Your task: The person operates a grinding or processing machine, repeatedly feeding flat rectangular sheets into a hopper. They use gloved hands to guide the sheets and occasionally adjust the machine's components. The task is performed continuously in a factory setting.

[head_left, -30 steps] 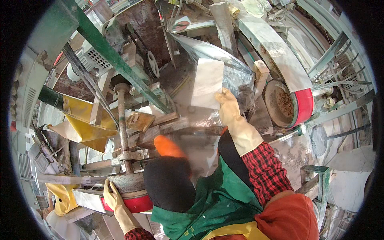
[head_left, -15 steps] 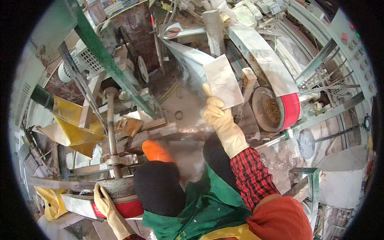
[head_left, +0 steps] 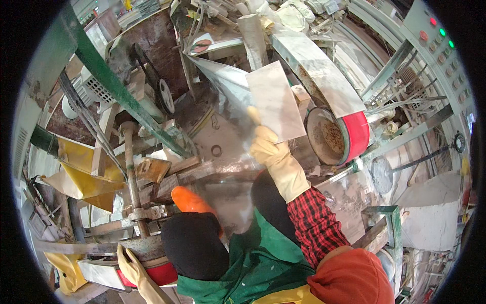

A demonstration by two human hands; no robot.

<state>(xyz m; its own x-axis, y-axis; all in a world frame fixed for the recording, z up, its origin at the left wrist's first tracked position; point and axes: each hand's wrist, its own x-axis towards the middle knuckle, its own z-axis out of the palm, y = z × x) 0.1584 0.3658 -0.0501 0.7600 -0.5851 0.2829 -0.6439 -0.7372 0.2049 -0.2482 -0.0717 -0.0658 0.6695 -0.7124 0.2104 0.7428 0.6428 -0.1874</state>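
Note:
My right hand (head_left: 271, 149), in a cream rubber glove, grips a pale rectangular tile (head_left: 276, 101) by its lower left corner. The thumb lies along the tile's left side, and the fingers behind it are hidden. The tile is held up left of a wheel with a red belt (head_left: 357, 134). At the lower left, my left hand (head_left: 132, 268), gloved alike, rests against a second red belt (head_left: 161, 274) on a round metal wheel (head_left: 147, 248). Its fingers are stretched out and slightly apart, with nothing visible between them.
A pale belt guard (head_left: 324, 71) runs above the right wheel, beside a wooden block (head_left: 300, 96). A control panel (head_left: 443, 50) with lit green buttons stands at the far right. A green beam (head_left: 126, 96) slants across the left, near a vertical shaft (head_left: 130, 172) and yellow sheeting (head_left: 86, 172).
The whole view has shifted slightly, so the scene sits further left. My right hand still holds the tile up, its tilt barely altered. The left hand stays at the lower belt.

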